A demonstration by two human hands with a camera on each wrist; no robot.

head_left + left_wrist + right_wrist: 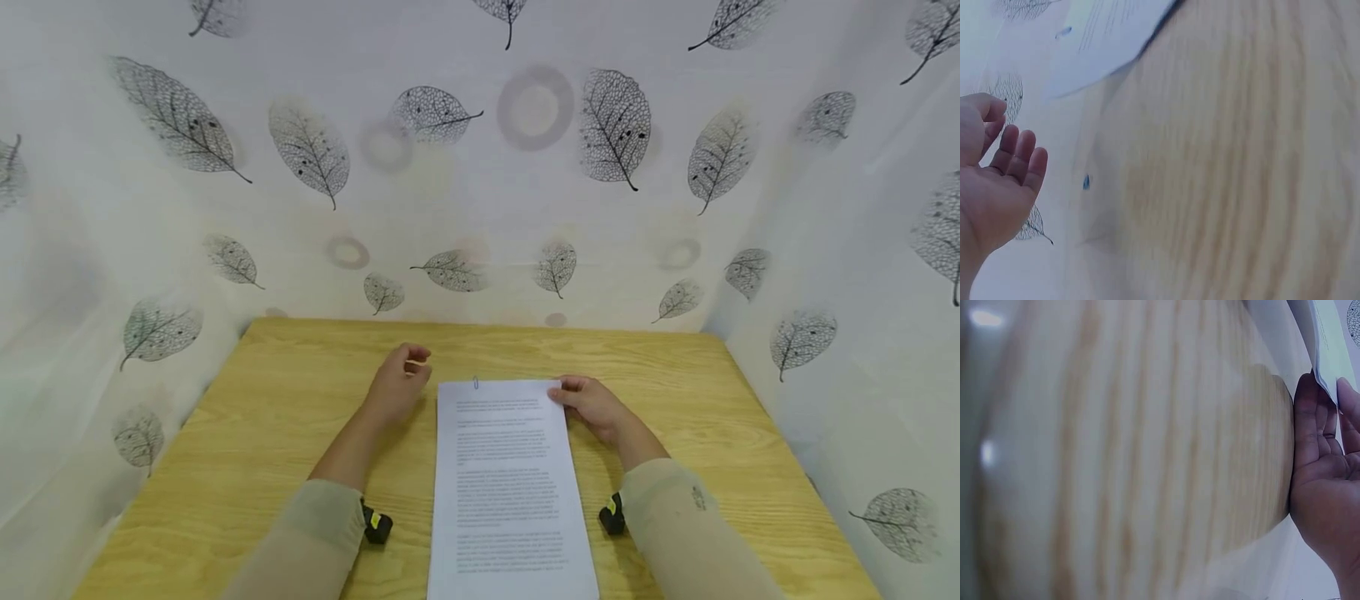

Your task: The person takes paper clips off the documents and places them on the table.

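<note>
A stack of printed paper sheets (504,483) lies lengthwise in front of me, with a small blue paper clip (476,382) on its far edge, left of the middle. My right hand (592,406) pinches the far right corner of the sheets. In the right wrist view, the thumb of that hand (1329,469) is on one face of the paper (1329,347) and the fingers are behind it. To the left of the stack, my left hand (401,383) is raised with loosely bent fingers and nothing visible in it. The left wrist view shows its palm (997,200) apart from the paper (1107,47).
The wooden table (285,392) extends on both sides of the paper. A white curtain (480,200) with leaf prints encloses its back and sides. Small black wrist cameras sit at the left cuff (377,527) and the right cuff (612,515).
</note>
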